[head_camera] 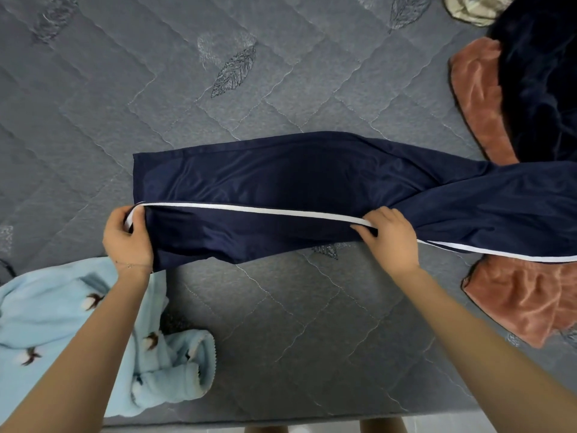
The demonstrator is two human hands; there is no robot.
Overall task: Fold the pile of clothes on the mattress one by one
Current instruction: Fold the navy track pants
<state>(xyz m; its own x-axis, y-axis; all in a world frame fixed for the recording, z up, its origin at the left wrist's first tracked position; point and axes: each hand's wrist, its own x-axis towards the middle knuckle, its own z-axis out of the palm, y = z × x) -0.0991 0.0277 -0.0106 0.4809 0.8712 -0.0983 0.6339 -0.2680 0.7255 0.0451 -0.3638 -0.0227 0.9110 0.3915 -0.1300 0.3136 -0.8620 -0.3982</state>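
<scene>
A pair of navy blue, smooth and shiny track trousers [281, 179] with a narrow white side stripe [249, 209] lies stretched from 9 o'clock to 3 o'clock across the middle of the grey quilted mattress [281, 339], whose cover is stitched with leaf motifs. The square-cut hem end points toward 9 o'clock. Toward 3 o'clock the fabric twists and runs out past the edge of the view. The left hand [126, 239] is at the hem end, at about 8 o'clock from the centre, and its fingers [137, 218] are curled and pinching the corner where the stripe ends. The right hand [393, 239] is at about 4 o'clock, its fingers [363, 232] bent over the stripe and grasping the fold of cloth there. Between the two hands the stripe runs straight and taut. A light blue fleece garment [46, 314] printed with small cotton-boll figures lies crumpled at 8 o'clock, partly under the left forearm and touching the near edge of the trousers' hem end. A rust-coloured velvety garment [524, 301] lies at 3 to 4 o'clock, with the trousers crossing over it. Part of it shows again at 2 o'clock beneath a very dark, almost black velvety garment [543, 82]. A cream patterned cloth [468, 7] peeks in at 1 o'clock, at the top edge.
</scene>
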